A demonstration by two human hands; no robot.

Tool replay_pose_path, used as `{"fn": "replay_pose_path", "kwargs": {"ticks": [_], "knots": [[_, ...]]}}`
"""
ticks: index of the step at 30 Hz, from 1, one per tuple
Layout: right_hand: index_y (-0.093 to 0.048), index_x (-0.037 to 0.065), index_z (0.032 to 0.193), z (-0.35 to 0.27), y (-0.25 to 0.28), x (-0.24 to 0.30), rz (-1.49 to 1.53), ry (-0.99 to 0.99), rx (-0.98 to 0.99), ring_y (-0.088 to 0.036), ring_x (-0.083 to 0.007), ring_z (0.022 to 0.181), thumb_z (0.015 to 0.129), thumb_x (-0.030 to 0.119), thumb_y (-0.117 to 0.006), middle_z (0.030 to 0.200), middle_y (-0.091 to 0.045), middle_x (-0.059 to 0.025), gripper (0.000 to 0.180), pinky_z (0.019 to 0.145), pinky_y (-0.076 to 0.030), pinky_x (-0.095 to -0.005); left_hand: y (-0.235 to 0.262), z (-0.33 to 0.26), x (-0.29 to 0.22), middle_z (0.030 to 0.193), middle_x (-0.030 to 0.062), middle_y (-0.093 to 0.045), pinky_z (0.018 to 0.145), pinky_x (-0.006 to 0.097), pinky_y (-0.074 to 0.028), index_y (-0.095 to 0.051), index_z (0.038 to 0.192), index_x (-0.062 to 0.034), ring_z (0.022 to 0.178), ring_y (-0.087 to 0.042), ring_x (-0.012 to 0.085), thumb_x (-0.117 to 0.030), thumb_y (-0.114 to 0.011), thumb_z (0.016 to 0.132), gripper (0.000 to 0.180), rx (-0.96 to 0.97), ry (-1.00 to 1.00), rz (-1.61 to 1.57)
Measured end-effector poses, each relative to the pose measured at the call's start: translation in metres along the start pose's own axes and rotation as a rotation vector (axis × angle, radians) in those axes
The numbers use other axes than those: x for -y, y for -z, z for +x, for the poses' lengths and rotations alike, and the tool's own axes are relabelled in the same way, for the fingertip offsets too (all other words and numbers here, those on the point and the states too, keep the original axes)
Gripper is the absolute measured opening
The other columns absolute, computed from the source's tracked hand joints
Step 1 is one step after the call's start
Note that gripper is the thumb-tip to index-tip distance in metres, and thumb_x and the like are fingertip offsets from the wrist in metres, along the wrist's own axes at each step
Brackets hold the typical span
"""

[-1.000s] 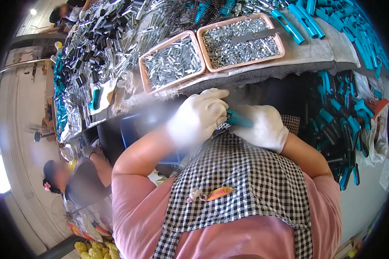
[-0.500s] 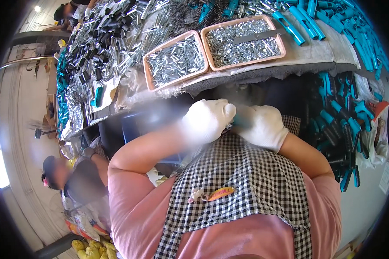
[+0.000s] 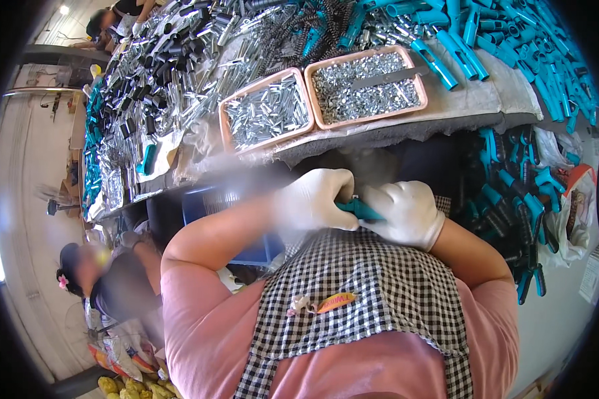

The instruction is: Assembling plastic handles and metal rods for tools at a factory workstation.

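Nearest us was the pink shirt (image 3: 206, 319), with a black-and-white checked apron (image 3: 359, 279) over it and a small orange-yellow wrapper (image 3: 337, 302) on the bib. Just beyond the apron's far edge we saw the two hands in white gloves, close together, with a short teal piece (image 3: 363, 210) between them. The left hand (image 3: 316, 199) gripped the piece's left end between thumb and curled fingers; the right hand (image 3: 406, 214) had its fingers bent over the other end. We could not tell what the hidden fingertips were doing. A blue tub (image 3: 263, 251) stood low beneath the left forearm. To our right lay a heap of teal-and-black pieces (image 3: 529, 206).

Past the hands was the edge of the cloth-covered table (image 3: 476, 100). Two pink trays sat side by side there: the left tray (image 3: 225, 126) held short silver rods, and the right tray (image 3: 374, 118) small metal bits with a flat metal strip (image 3: 389, 78) across them. Farther back we saw dark coiled springs (image 3: 299, 33), teal tubes (image 3: 512, 40) and a black-and-silver pile (image 3: 156, 73). One co-worker (image 3: 126, 286) was off to our left, another person (image 3: 126, 23) at the far left end.
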State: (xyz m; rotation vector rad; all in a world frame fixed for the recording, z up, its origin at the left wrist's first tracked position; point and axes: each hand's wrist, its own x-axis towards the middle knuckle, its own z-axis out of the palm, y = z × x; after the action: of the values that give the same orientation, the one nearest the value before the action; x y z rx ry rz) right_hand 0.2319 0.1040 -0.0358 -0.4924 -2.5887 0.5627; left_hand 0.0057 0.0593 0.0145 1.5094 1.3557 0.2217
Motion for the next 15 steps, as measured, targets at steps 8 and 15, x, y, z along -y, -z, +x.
{"fn": "replay_pose_path", "kwargs": {"ticks": [8,15], "knots": [[-0.064,0.013,0.098,-0.009,0.013,-0.022,-0.036,-0.055,0.0,-0.063,-0.0232,0.056,0.074,0.042,-0.079,0.071,-0.062,-0.0059,0.04,0.048,-0.048,-0.0372,-0.012,0.026,-0.009,0.06,0.0052,-0.05,0.052,0.033,-0.04,-0.048,0.067,-0.0028,0.055,-0.044,0.0139,-0.016,-0.083,0.074,0.038,-0.093,-0.086,-0.057],[-0.039,-0.002,0.145,-0.023,0.036,-0.045,0.624,-0.387,0.314,-0.069,-0.0392,0.085,0.084,0.03,-0.074,0.098,-0.067,-0.025,0.077,0.075,-0.056,-0.0427,-0.002,0.042,-0.009,0.066,0.0069,-0.057,0.056,0.035,-0.044,-0.049,0.064,-0.006,0.06,-0.055,0.0209,-0.018,-0.084,0.07,0.038,-0.002,-0.191,0.174]]}}
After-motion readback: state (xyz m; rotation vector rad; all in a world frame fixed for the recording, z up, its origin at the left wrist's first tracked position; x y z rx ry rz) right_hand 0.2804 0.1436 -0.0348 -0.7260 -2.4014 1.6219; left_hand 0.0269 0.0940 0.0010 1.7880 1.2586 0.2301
